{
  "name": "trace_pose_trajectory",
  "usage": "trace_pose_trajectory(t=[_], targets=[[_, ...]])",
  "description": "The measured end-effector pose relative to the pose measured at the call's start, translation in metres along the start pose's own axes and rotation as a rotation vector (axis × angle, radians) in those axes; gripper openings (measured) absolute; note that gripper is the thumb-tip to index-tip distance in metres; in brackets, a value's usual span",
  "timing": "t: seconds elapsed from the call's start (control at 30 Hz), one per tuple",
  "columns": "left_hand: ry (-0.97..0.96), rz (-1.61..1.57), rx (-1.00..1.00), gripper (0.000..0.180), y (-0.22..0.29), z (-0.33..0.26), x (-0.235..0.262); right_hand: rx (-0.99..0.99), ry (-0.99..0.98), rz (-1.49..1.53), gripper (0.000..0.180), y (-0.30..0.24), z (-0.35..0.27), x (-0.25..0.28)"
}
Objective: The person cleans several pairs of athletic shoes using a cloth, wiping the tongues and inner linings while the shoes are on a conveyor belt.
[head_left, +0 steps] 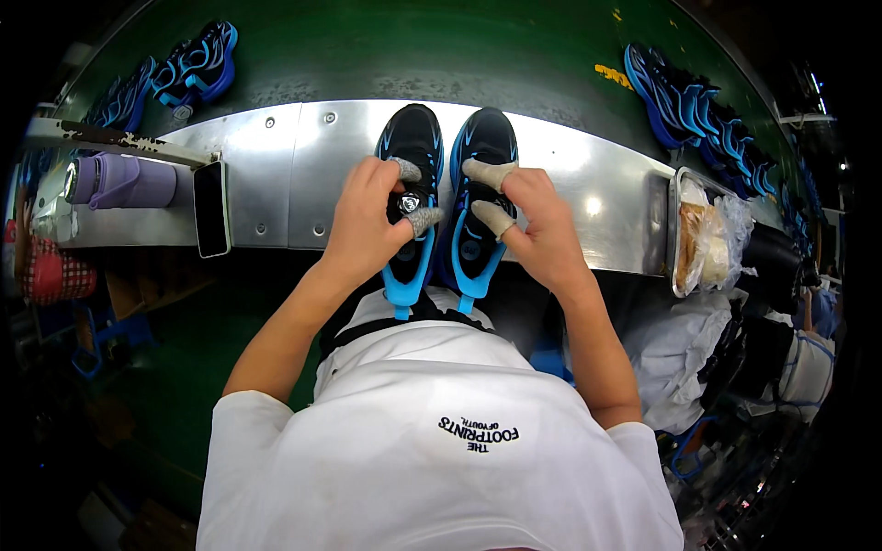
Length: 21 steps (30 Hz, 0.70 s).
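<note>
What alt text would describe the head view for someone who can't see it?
A person's left hand and right hand, with cloth finger covers, are on two black-and-blue shoes side by side at a metal ledge. A phone and purple bottle are to the left, a tray to the right, and more shoes beyond.

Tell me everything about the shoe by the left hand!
The shoe is black and bright blue, with a light blue heel tab. Its upper looks like fabric, and a round white-marked emblem shows on top. It lies right side up over the metal ledge, toe pointing away, heel past the near edge. Grey-covered fingers seem to touch it.
</note>
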<state>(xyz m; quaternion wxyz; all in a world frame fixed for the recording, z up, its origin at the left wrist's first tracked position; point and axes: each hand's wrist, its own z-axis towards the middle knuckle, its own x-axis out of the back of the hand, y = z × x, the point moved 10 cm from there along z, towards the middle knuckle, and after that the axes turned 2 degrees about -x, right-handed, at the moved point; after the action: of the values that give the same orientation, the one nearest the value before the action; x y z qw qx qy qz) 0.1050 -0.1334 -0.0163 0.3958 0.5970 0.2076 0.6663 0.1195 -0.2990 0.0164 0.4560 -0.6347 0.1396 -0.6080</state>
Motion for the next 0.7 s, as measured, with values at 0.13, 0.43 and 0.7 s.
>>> trace_pose_trajectory(t=[0.13,0.43,0.7], targets=[[-0.048,-0.155,0.087,0.036,-0.020,-0.006,-0.005,0.052,-0.048,0.023,0.037,-0.013,0.011,-0.006],[0.193,-0.271,0.071,0.030,0.000,-0.044,0.024,0.020,-0.335,0.057,0.035,-0.002,0.055,-0.075],[0.011,-1.334,1.067,0.041,-0.020,-0.095,-0.048,-0.042,-0.418,0.148,0.038,0.007,0.056,-0.080]])
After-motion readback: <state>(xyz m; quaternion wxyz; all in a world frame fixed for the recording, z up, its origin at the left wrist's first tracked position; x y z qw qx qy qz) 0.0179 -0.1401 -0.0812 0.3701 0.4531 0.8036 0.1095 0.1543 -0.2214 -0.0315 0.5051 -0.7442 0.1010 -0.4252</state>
